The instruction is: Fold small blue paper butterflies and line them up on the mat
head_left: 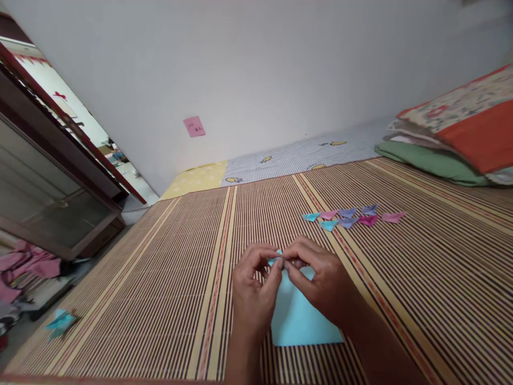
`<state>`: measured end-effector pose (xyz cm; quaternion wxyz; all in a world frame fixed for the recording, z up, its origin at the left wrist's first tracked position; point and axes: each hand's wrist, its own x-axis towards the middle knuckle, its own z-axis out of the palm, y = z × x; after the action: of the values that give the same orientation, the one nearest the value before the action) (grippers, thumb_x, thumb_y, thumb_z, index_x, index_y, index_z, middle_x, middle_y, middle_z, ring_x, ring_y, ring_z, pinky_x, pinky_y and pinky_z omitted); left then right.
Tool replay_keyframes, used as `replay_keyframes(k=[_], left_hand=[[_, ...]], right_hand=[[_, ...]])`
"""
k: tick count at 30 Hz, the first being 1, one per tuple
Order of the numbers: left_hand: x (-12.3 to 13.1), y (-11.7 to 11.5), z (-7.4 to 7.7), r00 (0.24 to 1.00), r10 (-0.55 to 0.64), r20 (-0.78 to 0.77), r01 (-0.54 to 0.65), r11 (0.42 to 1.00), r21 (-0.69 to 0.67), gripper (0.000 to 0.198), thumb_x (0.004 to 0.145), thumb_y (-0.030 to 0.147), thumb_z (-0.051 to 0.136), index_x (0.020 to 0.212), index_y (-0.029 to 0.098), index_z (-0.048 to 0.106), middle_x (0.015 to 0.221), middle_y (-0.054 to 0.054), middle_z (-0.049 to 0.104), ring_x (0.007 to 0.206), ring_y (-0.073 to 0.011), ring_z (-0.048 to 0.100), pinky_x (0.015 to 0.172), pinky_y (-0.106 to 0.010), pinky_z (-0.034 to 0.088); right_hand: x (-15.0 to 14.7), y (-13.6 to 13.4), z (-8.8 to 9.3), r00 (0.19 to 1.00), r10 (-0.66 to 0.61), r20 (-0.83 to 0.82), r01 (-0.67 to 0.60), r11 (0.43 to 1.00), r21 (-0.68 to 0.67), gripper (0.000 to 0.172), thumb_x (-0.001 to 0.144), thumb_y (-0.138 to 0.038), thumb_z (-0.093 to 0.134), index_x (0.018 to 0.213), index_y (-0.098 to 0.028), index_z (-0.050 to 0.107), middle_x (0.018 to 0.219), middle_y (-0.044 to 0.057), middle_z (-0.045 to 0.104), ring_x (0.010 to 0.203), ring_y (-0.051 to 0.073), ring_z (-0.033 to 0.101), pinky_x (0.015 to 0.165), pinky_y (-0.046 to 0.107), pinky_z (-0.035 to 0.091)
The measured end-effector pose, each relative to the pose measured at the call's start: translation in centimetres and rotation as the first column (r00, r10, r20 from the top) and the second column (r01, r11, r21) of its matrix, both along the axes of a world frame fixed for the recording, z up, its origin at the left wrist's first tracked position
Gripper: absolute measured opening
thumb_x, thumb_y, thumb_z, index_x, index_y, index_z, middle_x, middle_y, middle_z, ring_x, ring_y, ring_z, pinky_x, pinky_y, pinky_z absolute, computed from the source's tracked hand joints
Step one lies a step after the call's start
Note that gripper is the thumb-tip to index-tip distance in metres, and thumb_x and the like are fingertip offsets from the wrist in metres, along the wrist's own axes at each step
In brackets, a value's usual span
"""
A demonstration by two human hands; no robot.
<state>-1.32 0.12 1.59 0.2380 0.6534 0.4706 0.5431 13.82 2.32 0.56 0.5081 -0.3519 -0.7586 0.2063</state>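
A small piece of folded light-blue paper (272,261) is pinched between my two hands, mostly covered by the fingers. My left hand (256,283) grips it from the left with thumb and fingertips. From the other side my right hand (315,272) pinches it, the fingertips of both hands meeting. Beneath them a light-blue sheet of paper (300,321) lies flat on the striped mat (192,283). Its far part is hidden by my hands.
Beyond my right hand, several small folded paper pieces (348,222) in blue, purple and pink lie in two rows. A blue folded paper (60,323) sits near the mat's left edge. Folded bedding (473,123) is stacked at right. A pink note (194,126) is on the wall.
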Motion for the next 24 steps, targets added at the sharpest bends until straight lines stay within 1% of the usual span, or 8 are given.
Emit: replay_keyframes(k=[2, 9, 14, 19, 21, 24], left_hand=[[0.13, -0.03, 0.11, 0.999, 0.021, -0.026, -0.02, 1.0, 0.023, 0.008, 0.092, 0.017, 0.064, 0.087, 0.021, 0.068, 0.097, -0.004, 0.067, 0.087, -0.0172, 0.063, 0.07, -0.028, 0.047], [0.41, -0.18, 0.02, 1.0, -0.009, 0.013, 0.009, 1.0, -0.004, 0.012, 0.097, 0.022, 0.057, 0.089, 0.021, 0.067, 0.099, -0.005, 0.068, 0.087, -0.0183, 0.064, 0.073, -0.03, 0.049], [0.75, -0.35, -0.12, 0.999, -0.004, 0.032, 0.005, 0.999, -0.043, 0.014, 0.099, 0.026, 0.054, 0.091, 0.022, 0.064, 0.099, -0.006, 0.067, 0.086, -0.0187, 0.063, 0.073, -0.03, 0.049], [0.5, -0.24, -0.47, 0.997, -0.048, 0.065, 0.055, 0.993, -0.109, 0.009, 0.099, 0.027, 0.055, 0.094, 0.022, 0.062, 0.1, -0.005, 0.066, 0.086, -0.0179, 0.063, 0.076, -0.03, 0.049], [0.25, -0.18, -0.62, 0.994, -0.069, 0.09, 0.082, 0.987, -0.142, 0.007, 0.098, 0.027, 0.056, 0.094, 0.022, 0.06, 0.097, -0.004, 0.065, 0.082, -0.0167, 0.062, 0.073, -0.029, 0.048], [0.07, -0.12, -0.75, 0.99, -0.079, 0.114, 0.099, 0.978, -0.183, 0.008, 0.098, 0.029, 0.056, 0.094, 0.022, 0.059, 0.093, -0.003, 0.064, 0.075, -0.0154, 0.06, 0.067, -0.027, 0.047]], right_hand=[[-0.03, -0.03, -0.06, 1.0, -0.002, 0.015, 0.002, 1.0, 0.01, 0.013, 0.09, -0.008, 0.054, 0.086, -0.019, 0.06, 0.083, 0.002, 0.058, 0.074, 0.016, 0.057, 0.067, 0.03, 0.045], [-0.12, -0.2, 0.12, 1.0, 0.0, 0.027, 0.0, 1.0, 0.005, 0.015, 0.095, -0.012, 0.052, 0.084, -0.02, 0.058, 0.081, 0.001, 0.056, 0.073, 0.016, 0.056, 0.067, 0.03, 0.043], [0.02, -0.31, 0.1, 0.999, -0.008, 0.032, 0.009, 1.0, -0.027, 0.015, 0.096, -0.014, 0.052, 0.082, -0.02, 0.056, 0.079, 0.0, 0.055, 0.071, 0.015, 0.054, 0.065, 0.029, 0.041], [0.19, -0.14, -0.23, 0.999, 0.018, 0.04, -0.015, 0.997, -0.069, 0.011, 0.095, -0.014, 0.053, 0.089, -0.02, 0.059, 0.08, 0.0, 0.057, 0.071, 0.015, 0.055, 0.065, 0.029, 0.042], [0.24, -0.07, -0.29, 0.999, 0.025, 0.028, -0.022, 0.996, -0.084, 0.01, 0.094, -0.013, 0.054, 0.092, -0.021, 0.06, 0.081, 0.0, 0.058, 0.072, 0.015, 0.055, 0.065, 0.029, 0.043], [0.23, -0.06, -0.27, 0.999, 0.027, 0.018, -0.025, 0.995, -0.098, 0.011, 0.093, -0.013, 0.053, 0.088, -0.02, 0.058, 0.079, 0.0, 0.057, 0.07, 0.015, 0.054, 0.064, 0.028, 0.042]])
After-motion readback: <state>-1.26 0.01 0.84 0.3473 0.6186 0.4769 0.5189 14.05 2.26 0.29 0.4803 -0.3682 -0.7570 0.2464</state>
